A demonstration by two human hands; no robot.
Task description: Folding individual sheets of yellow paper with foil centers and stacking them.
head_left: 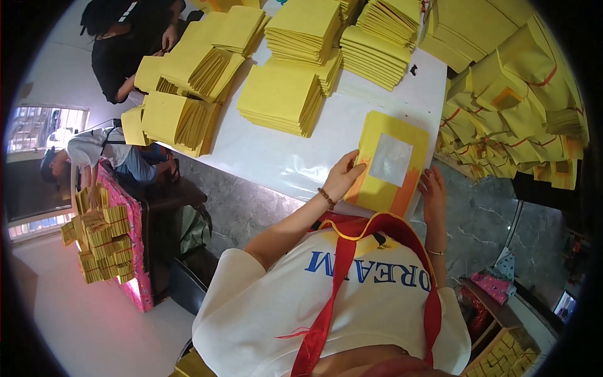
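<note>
A pack of yellow joss paper [377, 132] lies at the near right edge of the white table, with a silver-white square in its middle and orange patches toward its near end. My left hand [342, 178], a beaded bracelet at its wrist, is closed on the pack's left edge with thumb and fingers. Beside the pack's right edge is my right hand [432, 187], fingers stretched and slightly apart; whether they touch the paper is hard to tell.
Piles of folded yellow paper [279, 94] cover the far side of the white table [270, 160]. Red-banded yellow bundles [502, 94] are heaped at the right. A person in black [135, 50] stands far left; another person [103, 147] handles bundles on a pink-covered table [139, 245].
</note>
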